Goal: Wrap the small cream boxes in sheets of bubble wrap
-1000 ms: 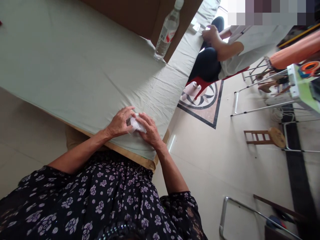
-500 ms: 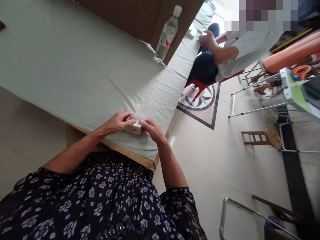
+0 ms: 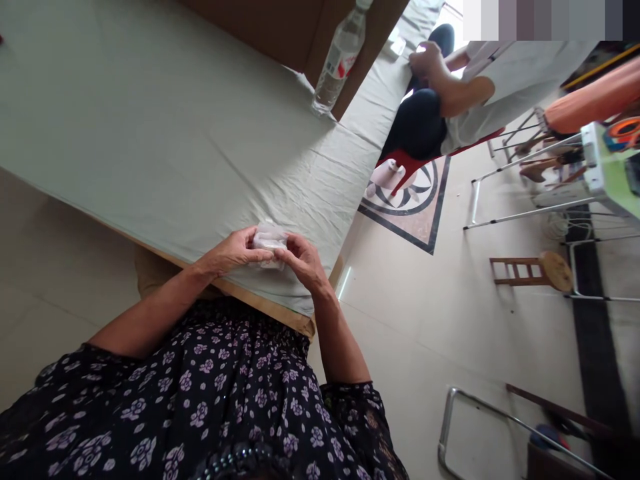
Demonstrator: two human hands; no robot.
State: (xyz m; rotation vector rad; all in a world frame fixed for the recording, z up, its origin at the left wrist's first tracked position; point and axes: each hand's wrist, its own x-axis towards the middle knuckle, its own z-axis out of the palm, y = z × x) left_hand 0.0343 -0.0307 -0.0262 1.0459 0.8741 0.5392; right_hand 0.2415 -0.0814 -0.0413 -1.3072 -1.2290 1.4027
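Both my hands meet near the front corner of a table covered in pale green cloth (image 3: pixel 150 133). Between them is a small clear plastic packet (image 3: pixel 270 239) with something pale inside; I cannot make out the contents. My left hand (image 3: pixel 233 252) pinches its left side with curled fingers. My right hand (image 3: pixel 303 261) pinches its right side the same way. The packet is lifted slightly off the cloth.
A clear water bottle (image 3: pixel 340 57) with a red label stands by a brown cardboard box (image 3: pixel 280 27) further along the table. Another person (image 3: pixel 450 100) sits on a red chair at the far end. A small wooden stool (image 3: pixel 537 270) and metal frames stand on the tiled floor.
The packet was pressed on the cloth under both hands a second ago. It is now raised a little and held up between the fingertips.
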